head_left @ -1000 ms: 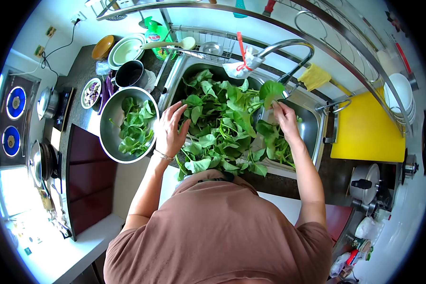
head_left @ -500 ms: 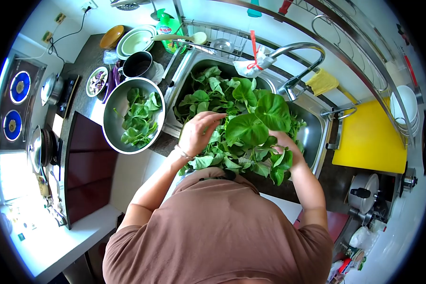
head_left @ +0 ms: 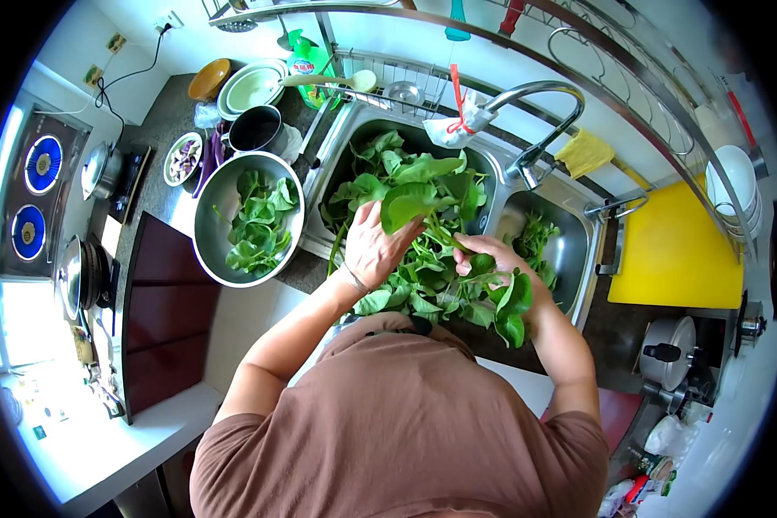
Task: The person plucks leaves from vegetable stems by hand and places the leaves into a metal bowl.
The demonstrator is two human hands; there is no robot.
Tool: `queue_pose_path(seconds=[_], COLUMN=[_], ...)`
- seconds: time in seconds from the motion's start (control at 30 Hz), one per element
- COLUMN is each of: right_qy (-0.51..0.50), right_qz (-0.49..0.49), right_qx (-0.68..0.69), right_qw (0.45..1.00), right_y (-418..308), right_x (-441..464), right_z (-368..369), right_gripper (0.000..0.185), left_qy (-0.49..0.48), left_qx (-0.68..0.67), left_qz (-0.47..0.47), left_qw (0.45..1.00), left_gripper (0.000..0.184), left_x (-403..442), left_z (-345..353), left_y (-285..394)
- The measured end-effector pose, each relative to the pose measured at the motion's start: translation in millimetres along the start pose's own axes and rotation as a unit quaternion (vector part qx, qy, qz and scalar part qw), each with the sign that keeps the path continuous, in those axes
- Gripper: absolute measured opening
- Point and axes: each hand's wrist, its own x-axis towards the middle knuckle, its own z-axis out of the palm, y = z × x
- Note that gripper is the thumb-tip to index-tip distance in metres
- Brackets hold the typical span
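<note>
My left hand (head_left: 382,245) is closed round the leafy end of a green stem, with a broad leaf (head_left: 407,204) over its fingers. My right hand (head_left: 494,266) pinches the stems of the same greens, and leaves hang below it. Both hands are close together over a large heap of leafy greens (head_left: 387,161) in the left sink basin. Left of them stands a round metal bowl (head_left: 209,229) with some leaves (head_left: 261,220) in it. The right basin (head_left: 568,246) holds a smaller bunch of greens (head_left: 537,237).
A faucet (head_left: 570,95) arches over the sink. Behind the metal bowl are a dark pot (head_left: 256,129), pale bowls (head_left: 255,89) and purple eggplants (head_left: 210,164). A yellow board (head_left: 673,250) lies at the right. Metal rack bars (head_left: 483,33) cross above.
My right hand has come left from the right basin with a leafy stem. My left hand has moved right from beside the metal bowl and closed on the greens.
</note>
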Motion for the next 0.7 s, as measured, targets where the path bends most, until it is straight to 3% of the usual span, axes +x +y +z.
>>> queue_pose_path(seconds=[0.1, 0.23, 0.37, 0.47, 0.5, 0.57, 0.6, 0.63, 0.7], right_qy=[0.079, 0.026, -0.016, -0.074, -0.075, 0.082, 0.040, 0.039, 0.070], right_qz=[-0.018, -0.013, -0.022, -0.087, -0.085, -0.103, -0.141, -0.139, -0.053], right_qx=[-0.046, 0.033, -0.014, -0.004, -0.004, -0.056, 0.133, 0.133, 0.061], right_qw=[0.996, 0.999, 1.000, 0.993, 0.994, 0.990, 0.980, 0.981, 0.994], right_y=[-3.8, -13.3, -4.4, 11.4, 13.5, 15.7, 16.5, 16.1, 9.6], right_x=[-5.0, -9.6, -6.2, -1.7, -6.6, -21.1, -28.1, -28.6, -29.9], right_z=[6.8, 8.0, -2.4, -11.0, -11.2, -6.8, 4.0, 0.5, -9.3], right_gripper=[0.038, 0.036, 0.033, 0.029, 0.029, 0.034, 0.044, 0.044, 0.043], left_qy=[0.012, 0.021, 0.068, 0.097, 0.087, 0.063, 0.048, 0.042, -0.021], left_qx=[-0.010, -0.004, -0.034, -0.122, -0.171, -0.266, -0.324, -0.369, -0.528], left_qz=[0.016, 0.052, 0.065, 0.063, -0.009, -0.153, -0.180, -0.188, -0.257], left_qw=[1.000, 0.998, 0.995, 0.986, 0.981, 0.950, 0.928, 0.909, 0.809], left_gripper=[0.034, 0.032, 0.029, 0.024, 0.016, 0.003, 0.010, 0.018, 0.026], left_x=[-4.9, -4.1, -11.5, -13.5, -11.1, -3.9, 0.8, 0.2, -0.1], left_z=[6.7, 4.3, 10.9, 14.8, 12.3, 3.7, -8.5, -10.0, -10.8], left_y=[-2.2, 5.6, 6.6, 5.6, 4.8, 3.4, 2.3, -2.0, -4.0])
